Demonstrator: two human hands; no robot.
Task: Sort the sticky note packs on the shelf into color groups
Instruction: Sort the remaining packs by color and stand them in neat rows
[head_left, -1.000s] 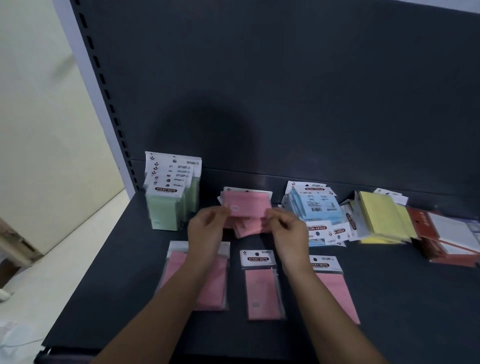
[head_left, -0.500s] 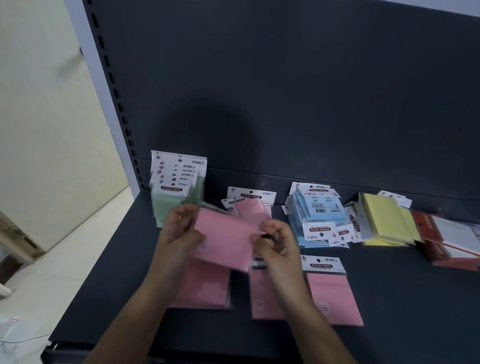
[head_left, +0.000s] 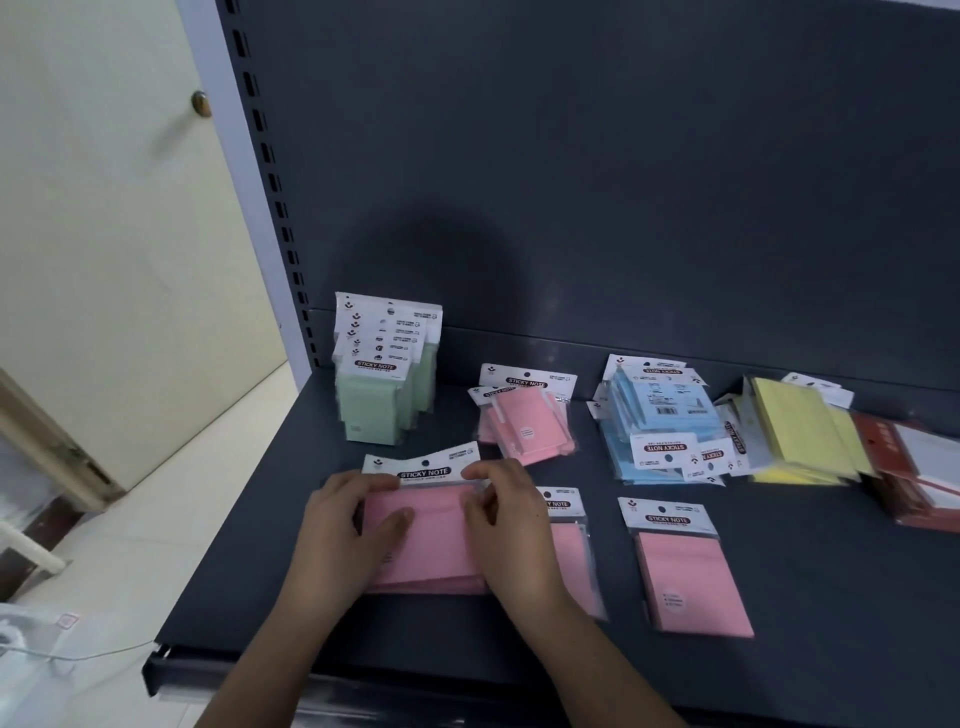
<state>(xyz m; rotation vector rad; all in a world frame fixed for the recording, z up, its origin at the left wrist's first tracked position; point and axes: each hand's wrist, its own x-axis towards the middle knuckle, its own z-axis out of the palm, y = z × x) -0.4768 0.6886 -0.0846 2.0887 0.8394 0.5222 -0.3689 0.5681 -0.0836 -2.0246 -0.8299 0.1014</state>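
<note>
shelf: matt dark metal | pink pack: glossy clear plastic wrap | header card: white paper

shelf: dark grey, flat | back panel: dark grey, right of the slotted post, soft round shadow low on it | door: cream, left of the post, round knob just beside the post | floor: pale, lower left of the post

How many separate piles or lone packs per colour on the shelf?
Pink plastic-wrapped sticky note piles: 4
Green upright stack: 1
Blue pile: 1
Yellow pile: 1
Red-and-white pile: 1
Total: 8
</note>
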